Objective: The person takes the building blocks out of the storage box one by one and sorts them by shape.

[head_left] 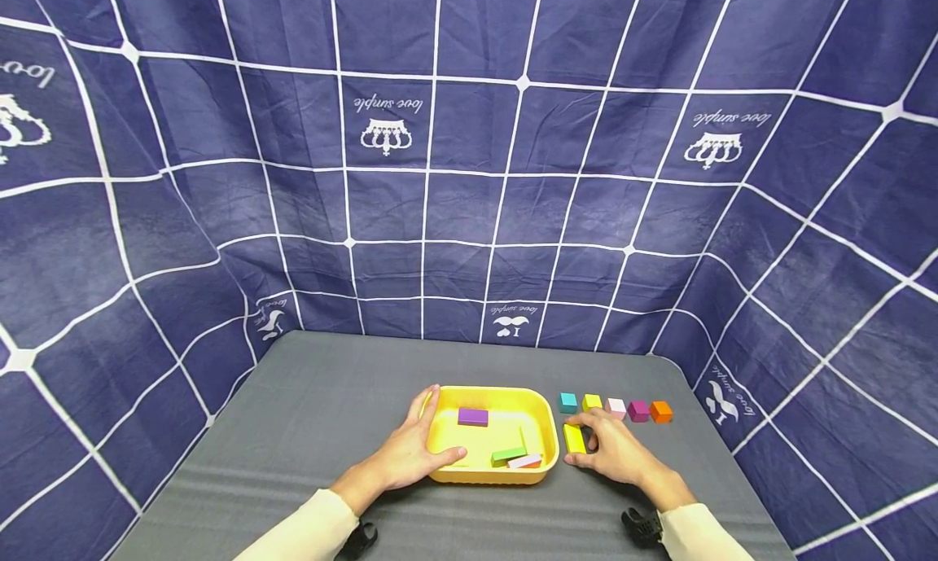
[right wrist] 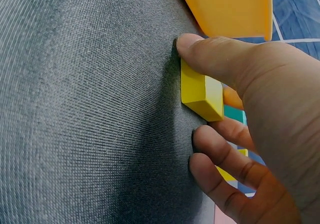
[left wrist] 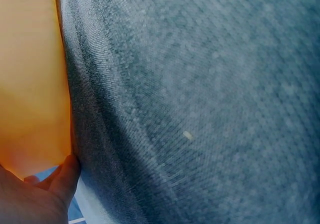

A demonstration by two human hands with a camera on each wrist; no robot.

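Note:
A yellow plastic tub (head_left: 487, 476) sits on the grey cloth, with a purple block (head_left: 472, 417), a green block (head_left: 506, 457) and a pale pink block (head_left: 524, 462) among the pieces inside. My left hand (head_left: 403, 453) grips the tub's left end, thumb over the near rim and fingers along the far-left side. To the right of the tub, my right hand (head_left: 619, 449) pinches a yellow block (head_left: 575, 440) by its near and far ends, between thumb and index finger. In the right wrist view this block (right wrist: 194, 88) is low over the cloth, its far end hidden.
Beyond the right hand runs a row of small cubes: teal (head_left: 567, 402), yellow (head_left: 592, 401), pink (head_left: 617, 408), magenta (head_left: 639, 411) and orange (head_left: 662, 412). Dark blue cloth (head_left: 469, 203) with white lines hangs behind and at both sides of the grey surface (head_left: 330, 398).

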